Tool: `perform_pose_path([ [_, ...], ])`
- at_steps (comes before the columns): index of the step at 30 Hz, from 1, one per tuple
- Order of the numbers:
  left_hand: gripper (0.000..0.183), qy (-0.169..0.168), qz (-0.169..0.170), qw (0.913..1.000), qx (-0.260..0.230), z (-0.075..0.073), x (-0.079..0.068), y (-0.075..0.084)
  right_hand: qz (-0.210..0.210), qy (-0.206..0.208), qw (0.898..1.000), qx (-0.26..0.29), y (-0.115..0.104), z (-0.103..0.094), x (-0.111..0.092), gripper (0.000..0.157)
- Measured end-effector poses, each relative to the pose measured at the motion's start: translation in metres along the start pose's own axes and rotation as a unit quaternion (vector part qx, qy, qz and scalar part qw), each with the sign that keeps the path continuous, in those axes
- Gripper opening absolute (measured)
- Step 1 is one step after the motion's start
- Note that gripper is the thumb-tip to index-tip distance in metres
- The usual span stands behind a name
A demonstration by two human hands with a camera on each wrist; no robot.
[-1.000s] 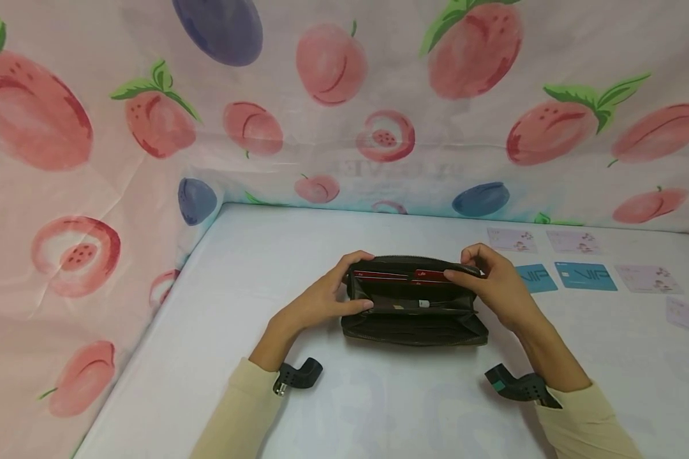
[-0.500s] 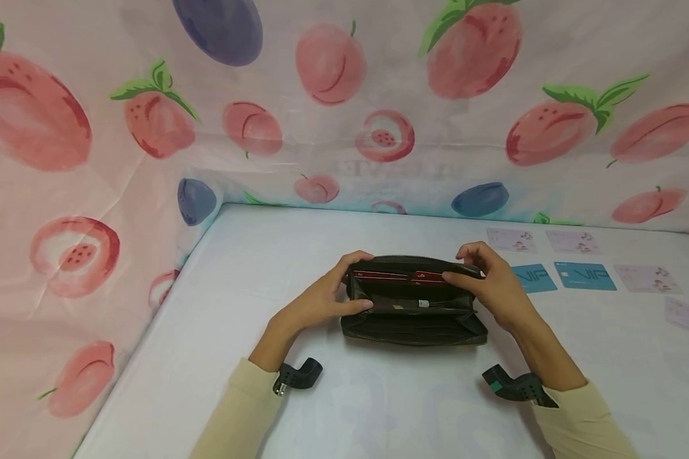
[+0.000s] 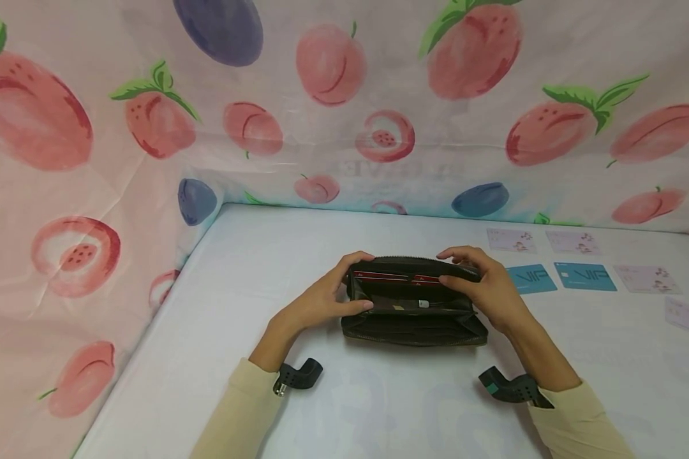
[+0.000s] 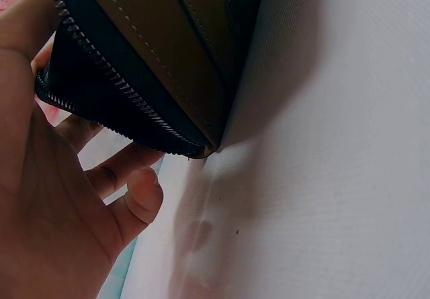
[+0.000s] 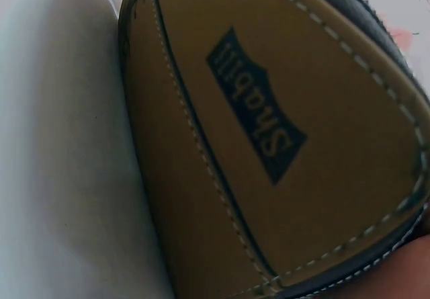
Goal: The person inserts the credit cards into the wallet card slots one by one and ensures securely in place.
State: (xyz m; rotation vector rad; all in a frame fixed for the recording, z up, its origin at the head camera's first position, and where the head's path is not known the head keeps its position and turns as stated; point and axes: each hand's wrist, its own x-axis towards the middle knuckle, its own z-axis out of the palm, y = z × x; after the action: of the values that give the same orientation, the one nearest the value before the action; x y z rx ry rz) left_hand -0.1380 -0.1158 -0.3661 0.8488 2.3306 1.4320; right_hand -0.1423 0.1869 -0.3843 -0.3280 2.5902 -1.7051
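A dark zip-around wallet (image 3: pixel 413 335) with a brown outside stands unzipped on the white table, its mouth spread wide. Two red cards (image 3: pixel 379 276) show in slots along its back wall, and a small white tag (image 3: pixel 423 304) lies inside on the middle divider. My left hand (image 3: pixel 318 298) holds the left end, thumb inside and fingers around the back. At the right end, my right hand (image 3: pixel 494 290) has its thumb over the right red card and its fingers behind the back wall. The brown face (image 5: pixel 269 198) with a "Shabili" patch fills the right wrist view.
To the right, two blue VIP cards (image 3: pixel 585 276) and several pale pink cards (image 3: pixel 645 279) lie flat on the white table (image 3: pixel 207 331). A fruit-print cloth (image 3: pixel 321 146) rises behind the table and along its left side.
My right hand has slid slightly left along the wallet's back edge, its thumb now covering more of the right red card. The left hand and the wallet stay in place.
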Motion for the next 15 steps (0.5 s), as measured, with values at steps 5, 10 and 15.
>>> perform_pose_path([
  [5, 0.068, 0.001, -0.001, 1.0000, 0.001, -0.001, -0.001, 0.000, -0.019, -0.011, 1.000, -0.014, -0.001, -0.001, 0.000, 0.039],
  [10, 0.069, 0.002, -0.004, 1.0000, 0.005, -0.001, -0.002, 0.000, -0.038, -0.032, 0.997, -0.060, -0.002, -0.014, -0.001, 0.042],
  [15, 0.068, 0.001, 0.002, 1.0000, 0.006, 0.000, -0.001, 0.000, -0.060, -0.021, 0.993, -0.096, 0.001, -0.037, -0.006, 0.040],
])
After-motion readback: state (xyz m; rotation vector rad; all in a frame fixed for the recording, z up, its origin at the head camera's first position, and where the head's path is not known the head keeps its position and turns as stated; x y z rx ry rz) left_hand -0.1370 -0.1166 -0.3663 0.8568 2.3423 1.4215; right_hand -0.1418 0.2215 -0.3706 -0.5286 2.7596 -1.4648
